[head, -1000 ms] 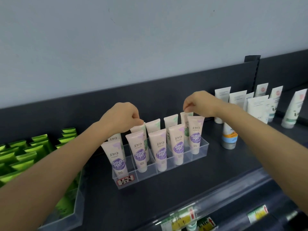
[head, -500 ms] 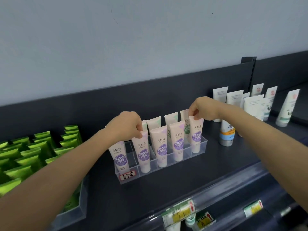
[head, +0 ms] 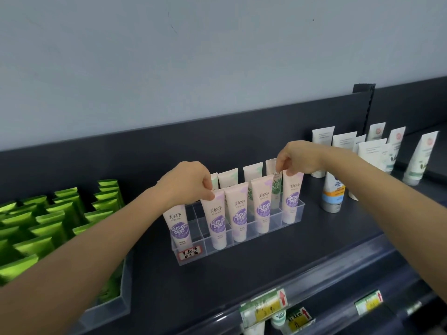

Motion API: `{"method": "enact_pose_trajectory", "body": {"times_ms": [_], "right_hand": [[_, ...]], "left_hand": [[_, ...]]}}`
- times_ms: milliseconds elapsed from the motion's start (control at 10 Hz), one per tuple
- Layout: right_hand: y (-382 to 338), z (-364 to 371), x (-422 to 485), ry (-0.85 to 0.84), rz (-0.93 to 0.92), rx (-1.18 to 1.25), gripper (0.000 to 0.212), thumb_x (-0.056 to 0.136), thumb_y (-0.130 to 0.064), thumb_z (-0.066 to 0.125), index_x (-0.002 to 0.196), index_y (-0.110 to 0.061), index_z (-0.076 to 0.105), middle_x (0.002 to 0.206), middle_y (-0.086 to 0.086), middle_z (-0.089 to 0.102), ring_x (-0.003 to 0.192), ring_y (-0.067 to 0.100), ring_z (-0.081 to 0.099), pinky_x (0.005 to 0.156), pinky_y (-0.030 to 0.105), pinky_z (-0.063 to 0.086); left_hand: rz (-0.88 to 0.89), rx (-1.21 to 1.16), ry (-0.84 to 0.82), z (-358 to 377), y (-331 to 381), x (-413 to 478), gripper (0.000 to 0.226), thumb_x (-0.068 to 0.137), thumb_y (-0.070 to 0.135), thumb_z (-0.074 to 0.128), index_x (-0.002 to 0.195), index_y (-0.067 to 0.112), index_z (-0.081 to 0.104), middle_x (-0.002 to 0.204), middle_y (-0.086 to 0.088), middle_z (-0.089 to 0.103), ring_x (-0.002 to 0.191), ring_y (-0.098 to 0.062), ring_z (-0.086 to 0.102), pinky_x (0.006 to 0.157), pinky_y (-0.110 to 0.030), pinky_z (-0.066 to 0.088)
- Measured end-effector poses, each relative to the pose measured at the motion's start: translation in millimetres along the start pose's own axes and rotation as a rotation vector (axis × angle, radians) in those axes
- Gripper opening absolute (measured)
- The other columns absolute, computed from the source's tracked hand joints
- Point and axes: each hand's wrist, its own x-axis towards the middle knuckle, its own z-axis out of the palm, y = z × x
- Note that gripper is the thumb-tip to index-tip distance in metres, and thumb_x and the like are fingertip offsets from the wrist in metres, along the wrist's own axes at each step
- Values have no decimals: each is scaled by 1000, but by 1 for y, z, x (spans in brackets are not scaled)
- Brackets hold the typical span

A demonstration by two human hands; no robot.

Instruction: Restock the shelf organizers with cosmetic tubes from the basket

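Observation:
A clear acrylic organizer (head: 242, 249) stands on the dark shelf with a front row of pink-and-purple cosmetic tubes and a back row of pale green ones. My left hand (head: 187, 183) pinches the top of the second front tube (head: 216, 220) from the left. My right hand (head: 296, 158) pinches the top of the rightmost front tube (head: 291, 200). Both tubes stand upright in their slots. The leftmost front tube (head: 178, 224) stands partly hidden under my left wrist. No basket is in view.
A clear bin of several green tubes (head: 55, 218) sits at the left. White tubes (head: 370, 153) and a blue-orange tube (head: 333, 193) stand at the right. The shelf's front rail carries price tags (head: 263, 304). A dark back panel (head: 145, 165) rises behind the organizer.
Both hands have sunk a little with their tubes, which now sit deeper in the front slots. The camera has shifted slightly, showing more of the green tubes.

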Motion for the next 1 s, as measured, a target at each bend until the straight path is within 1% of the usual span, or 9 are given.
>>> {"method": "enact_pose_trajectory", "body": {"times_ms": [100, 200, 300, 400, 500, 600, 800, 900, 1000], "right_hand": [[-8, -4, -4, -19, 13, -12, 31, 84, -2, 64, 113, -13, 67, 113, 3, 67, 103, 21, 62, 90, 33, 51], [-22, -9, -8, 93, -41, -72, 34, 86, -6, 64, 119, -14, 64, 117, 1, 66, 107, 18, 60, 92, 28, 47], [-46, -12, -18, 264, -147, 110, 29, 88, -8, 63, 115, -17, 66, 112, -4, 67, 103, 13, 62, 92, 25, 47], [-75, -6, -27, 332, -232, 270, 23, 90, -12, 62, 110, -20, 68, 103, -10, 65, 95, 6, 62, 88, 20, 46], [-95, 4, -25, 367, -284, 331, 19, 91, -14, 61, 107, -20, 70, 101, -12, 64, 92, 5, 60, 85, 16, 45], [-107, 15, -20, 352, -303, 351, 18, 92, -12, 59, 104, -20, 71, 100, -11, 66, 90, 4, 59, 83, 16, 46], [-116, 27, -13, 314, -328, 380, 19, 93, -14, 58, 105, -20, 71, 106, -5, 70, 92, 7, 63, 85, 18, 48], [-118, 31, -9, 314, -335, 390, 19, 93, -15, 58, 107, -19, 71, 107, -5, 70, 90, 5, 61, 80, 11, 44], [-122, 34, -12, 334, -317, 419, 19, 94, -15, 57, 107, -18, 71, 108, -4, 70, 91, 6, 61, 83, 14, 45]], "left_hand": [[-8, -18, 12, -8, -3, -5, 21, 83, 35, 69, 95, 18, 70, 92, 8, 67, 84, -8, 63, 74, -23, 52], [-30, 2, 33, -16, -12, -14, 21, 83, 38, 68, 98, 22, 68, 90, 13, 63, 83, -4, 60, 68, -17, 46], [-82, 45, 52, -17, -26, -26, 24, 84, 34, 68, 106, 25, 65, 96, 12, 63, 86, -5, 60, 71, -20, 49], [-145, 104, 14, -13, -37, -33, 30, 82, 28, 70, 110, 23, 63, 104, 6, 64, 90, -9, 60, 78, -28, 53], [-164, 89, -10, -7, -42, -36, 21, 81, 19, 71, 102, 19, 68, 103, 3, 66, 88, -9, 60, 78, -28, 53], [-166, 3, 41, -6, -45, -40, 17, 80, 14, 72, 96, 17, 72, 99, 3, 68, 87, -9, 62, 79, -28, 54], [-164, -31, 43, -5, -42, -47, 16, 79, 14, 73, 95, 15, 74, 94, 4, 71, 85, -7, 64, 78, -26, 54], [-178, -28, 50, -5, -44, -47, 16, 81, 14, 71, 97, 16, 74, 97, 3, 71, 84, -7, 62, 76, -23, 52], [-196, -19, 46, -4, -42, -49, 23, 81, 15, 72, 104, 17, 71, 103, 3, 70, 90, -10, 62, 79, -25, 52]]}}
